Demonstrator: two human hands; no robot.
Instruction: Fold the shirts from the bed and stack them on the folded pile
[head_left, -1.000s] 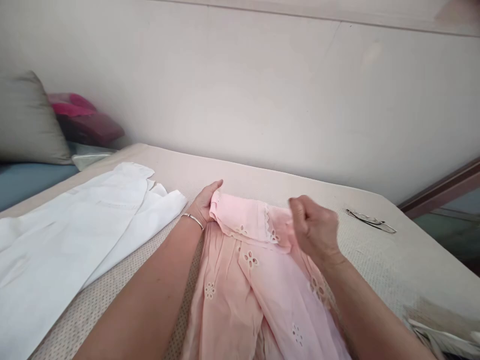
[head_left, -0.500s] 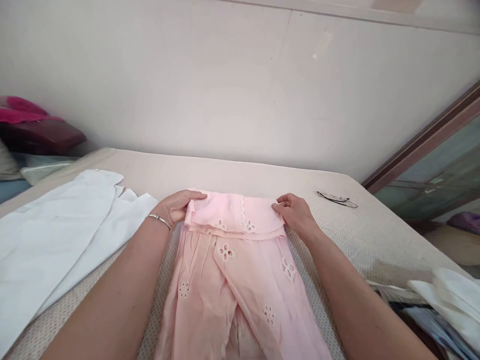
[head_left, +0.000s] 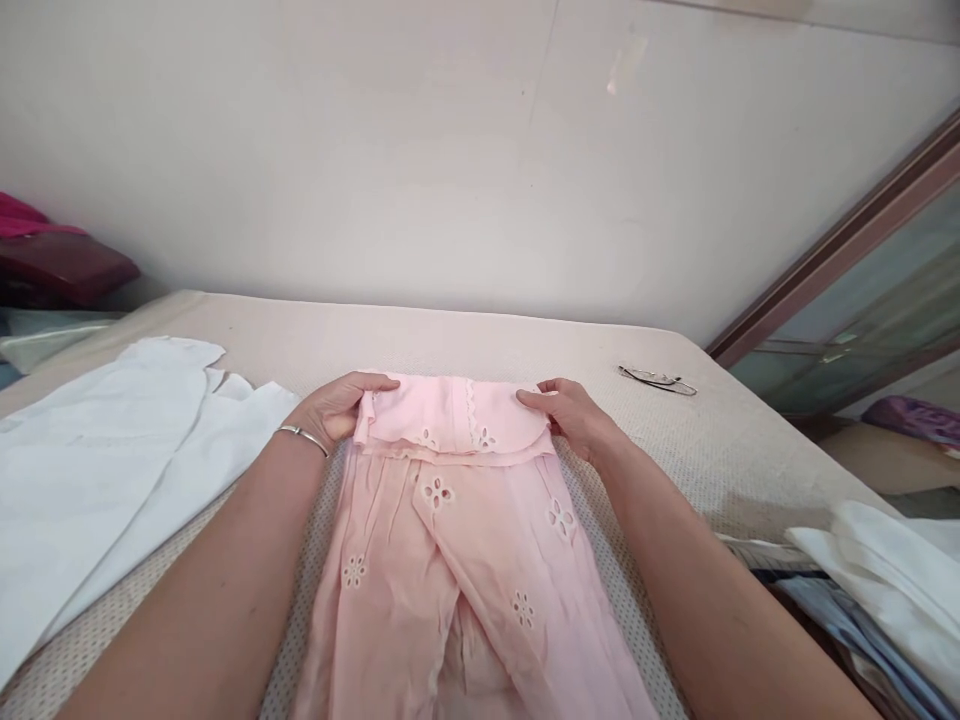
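A pink garment (head_left: 480,540) with cut-out flower embroidery lies lengthwise in front of me, its far end folded over toward me into a flap with scalloped trim. My left hand (head_left: 341,405) grips the flap's left corner, thumb on top and fingers underneath. At the right corner my right hand (head_left: 570,412) pinches the flap, thumb over the cloth; its other fingers are partly hidden. A metal bangle (head_left: 302,436) circles my left wrist. The near end of the garment runs out of view at the bottom.
White clothing (head_left: 112,450) lies spread at left on the patterned bed cover (head_left: 420,335). Eyeglasses (head_left: 658,380) rest at right. Folded clothes (head_left: 885,600) are stacked at lower right. A dark red case (head_left: 67,265) stands far left. A wall (head_left: 375,170) rises behind.
The view has shifted slightly, so most things appear further left. My right thumb now lies further over the flap. Both hands still hold the garment's folded end.
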